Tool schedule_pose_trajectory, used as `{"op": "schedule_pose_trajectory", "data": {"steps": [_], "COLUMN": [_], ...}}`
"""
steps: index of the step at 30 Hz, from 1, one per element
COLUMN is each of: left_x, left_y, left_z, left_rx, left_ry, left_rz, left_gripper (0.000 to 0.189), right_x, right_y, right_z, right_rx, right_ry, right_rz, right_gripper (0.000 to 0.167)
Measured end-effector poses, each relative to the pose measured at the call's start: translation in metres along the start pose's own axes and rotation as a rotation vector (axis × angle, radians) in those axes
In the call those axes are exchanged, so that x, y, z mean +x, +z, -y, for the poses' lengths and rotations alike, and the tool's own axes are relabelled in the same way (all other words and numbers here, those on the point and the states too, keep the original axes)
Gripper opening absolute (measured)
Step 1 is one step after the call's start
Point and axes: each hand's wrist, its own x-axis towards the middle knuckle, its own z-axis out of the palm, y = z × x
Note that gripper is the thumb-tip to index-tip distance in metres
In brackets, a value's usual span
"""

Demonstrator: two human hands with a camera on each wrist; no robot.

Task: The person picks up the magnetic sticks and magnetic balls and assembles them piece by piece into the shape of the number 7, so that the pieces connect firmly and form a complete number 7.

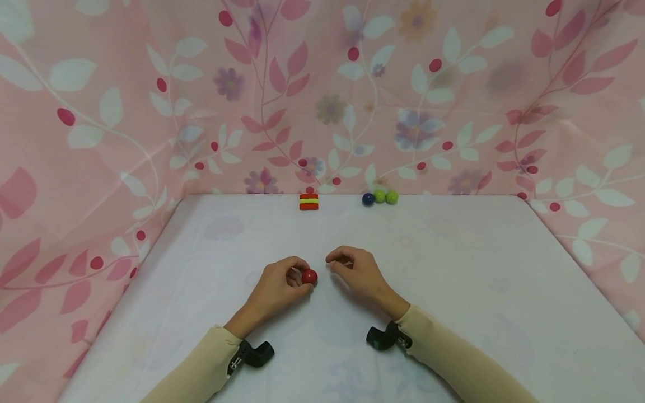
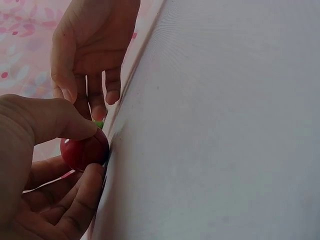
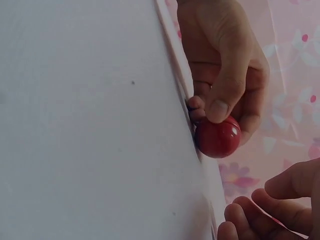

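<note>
My left hand point(image 1: 281, 284) pinches a glossy red ball point(image 1: 309, 277) between its thumb and fingers, low over the white table. In the left wrist view the thumb rests on top of the red ball point(image 2: 84, 149), with fingers beneath and behind it. A short gap to the right of the ball, my right hand point(image 1: 360, 272) holds nothing; its fingers are loosely bent. The right wrist view shows the red ball point(image 3: 218, 137) under the left thumb, and part of the right hand point(image 3: 280, 212) at the lower right, apart from the ball.
At the back edge of the white table point(image 1: 468, 268) lie red and yellow striped pieces point(image 1: 309, 202). To their right sit a dark blue ball point(image 1: 368, 199) and two green balls point(image 1: 391, 197). A pink floral cloth point(image 1: 322, 101) hangs behind the table.
</note>
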Motion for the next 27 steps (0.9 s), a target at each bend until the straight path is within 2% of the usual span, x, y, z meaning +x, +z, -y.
{"op": "schedule_pose_trajectory", "data": {"steps": [6,16,27], "left_x": [0.000,0.003,0.002], "left_y": [0.001,0.001,0.000], "left_z": [0.001,0.008,0.008], "left_rx": [0.003,-0.016,-0.014], "left_ry": [-0.017,0.046,0.046], "left_rz": [0.009,0.004,0.004], "left_gripper": [0.029,0.036,0.034], "right_x": [0.004,0.009,0.012], "right_y": [-0.008,-0.027,-0.041], "right_z": [-0.002,-0.003,-0.003], "right_rx": [0.009,0.019,0.097], "right_ry": [0.009,0.020,0.063], "right_rz": [-0.020,-0.056,-0.083], "right_gripper": [0.014,0.014,0.016]}}
